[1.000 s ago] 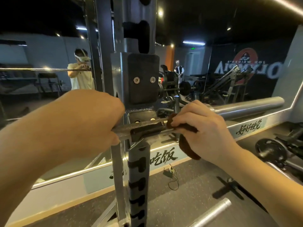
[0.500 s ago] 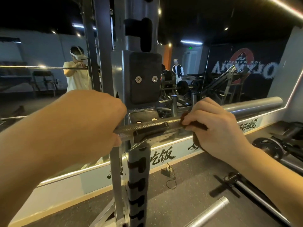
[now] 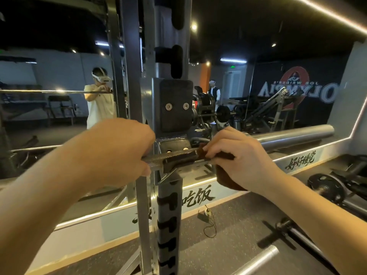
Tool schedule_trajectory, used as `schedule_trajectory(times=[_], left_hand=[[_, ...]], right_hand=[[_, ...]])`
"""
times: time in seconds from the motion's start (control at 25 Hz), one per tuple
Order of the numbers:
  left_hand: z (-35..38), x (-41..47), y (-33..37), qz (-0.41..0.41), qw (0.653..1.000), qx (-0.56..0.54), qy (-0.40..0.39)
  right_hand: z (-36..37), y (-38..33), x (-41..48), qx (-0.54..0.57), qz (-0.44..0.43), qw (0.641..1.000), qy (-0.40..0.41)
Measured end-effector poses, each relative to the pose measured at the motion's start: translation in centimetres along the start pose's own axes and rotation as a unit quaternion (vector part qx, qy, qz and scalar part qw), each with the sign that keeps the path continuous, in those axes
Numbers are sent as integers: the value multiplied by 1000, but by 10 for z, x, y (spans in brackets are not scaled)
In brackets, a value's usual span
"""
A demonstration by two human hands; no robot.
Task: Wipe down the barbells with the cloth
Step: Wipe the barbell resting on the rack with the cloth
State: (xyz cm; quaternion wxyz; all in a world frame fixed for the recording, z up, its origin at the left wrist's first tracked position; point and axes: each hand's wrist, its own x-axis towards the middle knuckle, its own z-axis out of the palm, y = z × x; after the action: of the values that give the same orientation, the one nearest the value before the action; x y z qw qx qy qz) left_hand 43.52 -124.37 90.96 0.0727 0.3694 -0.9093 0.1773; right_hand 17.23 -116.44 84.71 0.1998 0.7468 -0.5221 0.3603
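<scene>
Mirrored gym: the barbell [image 3: 157, 158] lies on the rack [image 3: 170, 215]. Left hand [image 3: 119, 149] grips the bar. Right hand [image 3: 240, 155] fingers clamp the cloth [image 3: 226, 180] around it.

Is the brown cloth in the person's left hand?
No, the right hand grips the brown cloth around the barbell, while the left hand holds the bare knurled shaft.
</scene>
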Motion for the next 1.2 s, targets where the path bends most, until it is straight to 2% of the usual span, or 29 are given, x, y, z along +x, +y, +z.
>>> schedule_trajectory(times=[0.08,0.24,0.32,0.44,0.6,0.68,0.8,0.88,0.96,1.2], left_hand=[[-1,-10,8,-17,998,-46,28],[22,-34,11,-58,985,-116,116],[30,-45,10,-61,979,-104,163],[34,-55,1,-91,976,-100,168],[30,-65,-5,-91,975,-112,169],[28,-68,-7,-85,974,-117,174],[29,-69,-5,-88,972,-105,190],[30,-69,-4,-93,971,-102,196],[31,-69,-4,-95,971,-98,196],[29,-67,-1,-98,970,-90,201]], right_hand=[[-15,-9,-9,28,66,997,16],[-25,-30,-21,74,159,974,145],[-24,-36,-23,108,198,957,181],[-32,-30,-14,117,261,938,194],[-42,-20,-9,-7,246,968,48],[-38,-20,-6,-46,222,974,7],[-13,-29,-7,-50,259,961,87],[16,-38,-20,-70,252,956,135],[32,-42,-35,-52,235,960,144],[11,-41,-21,-17,252,957,143]])
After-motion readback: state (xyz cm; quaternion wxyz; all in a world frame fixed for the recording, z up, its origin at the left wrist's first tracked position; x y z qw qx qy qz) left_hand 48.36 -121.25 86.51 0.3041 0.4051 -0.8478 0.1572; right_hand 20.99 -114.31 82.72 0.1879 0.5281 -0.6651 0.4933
